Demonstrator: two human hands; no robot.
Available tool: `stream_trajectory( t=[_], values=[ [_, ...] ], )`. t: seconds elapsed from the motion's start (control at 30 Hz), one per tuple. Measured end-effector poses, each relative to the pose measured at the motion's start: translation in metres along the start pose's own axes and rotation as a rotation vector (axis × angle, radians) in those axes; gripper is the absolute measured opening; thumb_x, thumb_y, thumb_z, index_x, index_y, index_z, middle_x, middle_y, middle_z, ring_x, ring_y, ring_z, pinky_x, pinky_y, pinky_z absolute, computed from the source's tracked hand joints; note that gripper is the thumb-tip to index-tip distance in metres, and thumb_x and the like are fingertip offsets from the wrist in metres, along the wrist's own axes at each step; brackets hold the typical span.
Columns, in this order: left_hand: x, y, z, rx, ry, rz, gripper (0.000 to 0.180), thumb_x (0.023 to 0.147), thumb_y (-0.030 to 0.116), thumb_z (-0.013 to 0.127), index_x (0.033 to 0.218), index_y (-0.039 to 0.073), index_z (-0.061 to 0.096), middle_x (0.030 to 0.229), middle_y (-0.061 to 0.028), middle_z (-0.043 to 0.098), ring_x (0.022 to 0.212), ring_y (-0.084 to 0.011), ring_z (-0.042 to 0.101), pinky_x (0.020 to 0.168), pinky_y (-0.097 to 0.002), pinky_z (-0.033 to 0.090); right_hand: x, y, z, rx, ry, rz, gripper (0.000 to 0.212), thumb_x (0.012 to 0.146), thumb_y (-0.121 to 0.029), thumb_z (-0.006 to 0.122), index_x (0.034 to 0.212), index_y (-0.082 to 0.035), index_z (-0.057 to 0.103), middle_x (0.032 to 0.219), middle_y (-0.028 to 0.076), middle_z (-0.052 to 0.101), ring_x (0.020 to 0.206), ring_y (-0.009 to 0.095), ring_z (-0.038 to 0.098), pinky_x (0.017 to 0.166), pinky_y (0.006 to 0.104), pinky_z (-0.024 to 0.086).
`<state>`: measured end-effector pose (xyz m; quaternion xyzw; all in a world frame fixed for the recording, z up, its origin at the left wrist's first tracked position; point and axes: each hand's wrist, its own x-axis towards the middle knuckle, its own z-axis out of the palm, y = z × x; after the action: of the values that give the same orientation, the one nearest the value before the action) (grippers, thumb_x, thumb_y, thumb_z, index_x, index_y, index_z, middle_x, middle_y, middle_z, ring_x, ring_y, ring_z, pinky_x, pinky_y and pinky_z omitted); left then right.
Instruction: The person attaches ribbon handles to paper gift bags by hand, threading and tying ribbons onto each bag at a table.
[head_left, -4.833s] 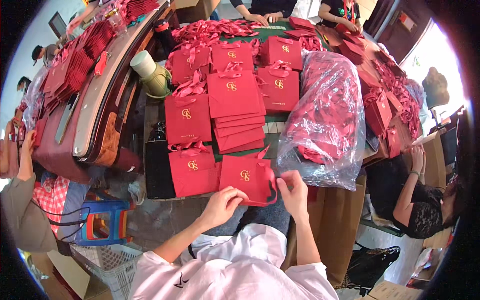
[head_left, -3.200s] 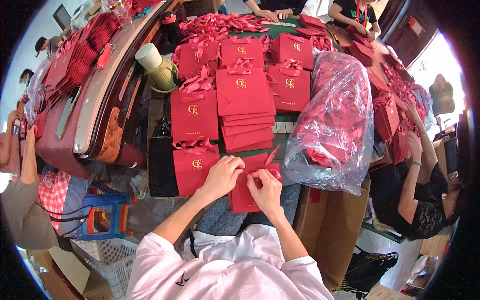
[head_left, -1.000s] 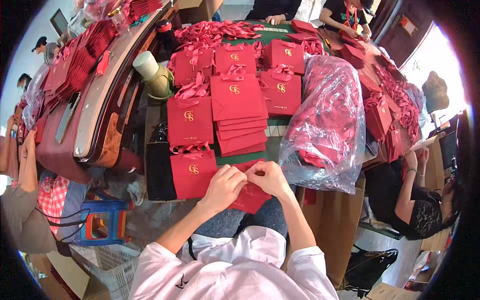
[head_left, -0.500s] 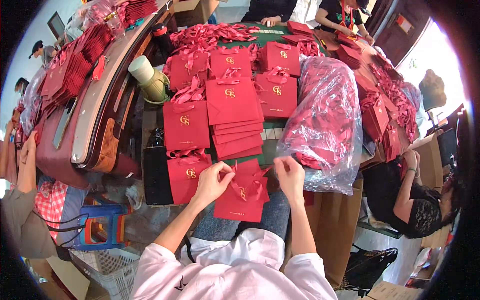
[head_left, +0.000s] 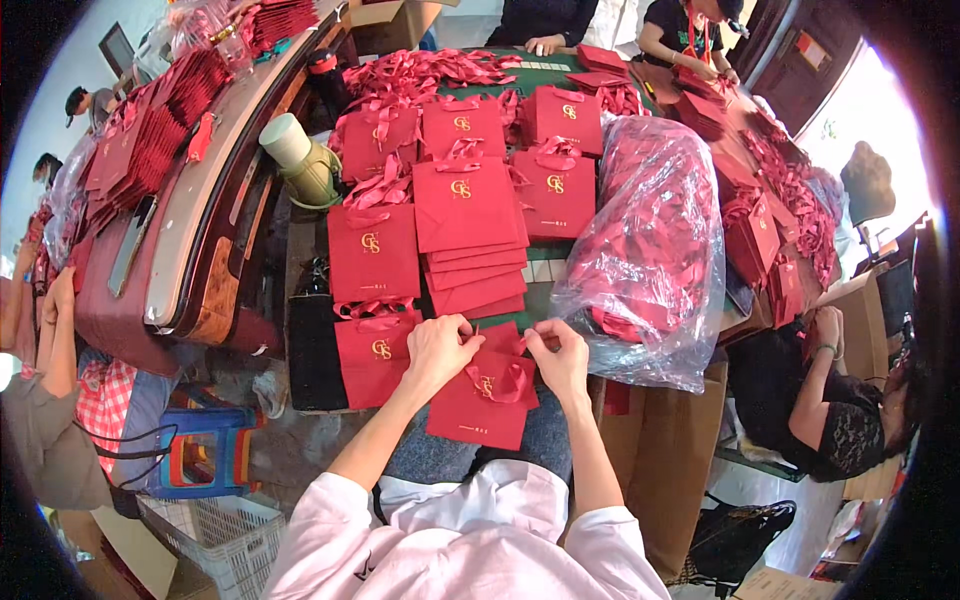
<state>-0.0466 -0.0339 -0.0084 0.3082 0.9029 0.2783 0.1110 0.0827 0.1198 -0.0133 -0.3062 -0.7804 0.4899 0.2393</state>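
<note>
"Your right hand has come in to the red bag nearest you."
"Two-handed work again, then?"
"Yes: left hand too, fingers bent on both; what they grip, I can't tell."

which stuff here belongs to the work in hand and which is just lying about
Seems to belong:
red paper bag at the left hand and right hand
its ribbon handle
stack of red bags

Probably just lying about:
flask with white lid
black bottle
blue stool
white basket
</note>
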Motion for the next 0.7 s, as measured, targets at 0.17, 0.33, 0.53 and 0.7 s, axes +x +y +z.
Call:
stream_trajectory(
  t=[0.17,0.33,0.53,0.7],
  values=[
    [0.001,-0.005,0.009,0.023,0.058,0.053,0.017,0.075,0.026,0.077,0.080,0.011,0.074,0.070,-0.0076,0.070,0.067,-0.0288,0.069,0.060,-0.0422,0.053,0.000,-0.004,0.013,0.121,-0.220,-0.023,0.016,0.086,-0.013,0.070,0.092,0.001,0.066,0.071,0.004,0.064,0.062,0.008,0.058,0.059,0.0251,0.048],
    [-0.006,-0.003,0.020,0.015,0.268,0.201,0.008,0.075,0.018,0.074,0.081,0.012,0.071,0.075,-0.0051,0.070,0.072,-0.0270,0.065,0.068,-0.0410,0.050,0.000,-0.013,0.023,0.004,-0.269,-0.061,0.016,0.086,-0.014,0.068,0.092,0.000,0.067,0.076,0.013,0.069,0.066,0.020,0.067,0.063,0.0321,0.052],
    [-0.020,0.008,0.015,-0.189,0.336,0.202,0.008,0.075,0.014,0.077,0.082,0.013,0.072,0.080,0.0007,0.071,0.083,-0.0207,0.059,0.080,-0.0374,0.040,0.000,-0.017,0.022,-0.009,-0.290,-0.106,0.018,0.087,-0.016,0.068,0.098,-0.001,0.070,0.081,0.016,0.071,0.070,0.024,0.069,0.066,0.0335,0.053],
    [-0.024,0.011,0.011,-0.201,0.380,0.227,0.010,0.074,0.015,0.079,0.083,0.015,0.073,0.082,0.0025,0.070,0.086,-0.0197,0.058,0.083,-0.0383,0.038,0.000,-0.012,0.019,0.039,-0.303,-0.147,0.018,0.088,-0.016,0.069,0.098,-0.002,0.071,0.083,0.016,0.071,0.069,0.025,0.068,0.065,0.0335,0.053]
  ],
)
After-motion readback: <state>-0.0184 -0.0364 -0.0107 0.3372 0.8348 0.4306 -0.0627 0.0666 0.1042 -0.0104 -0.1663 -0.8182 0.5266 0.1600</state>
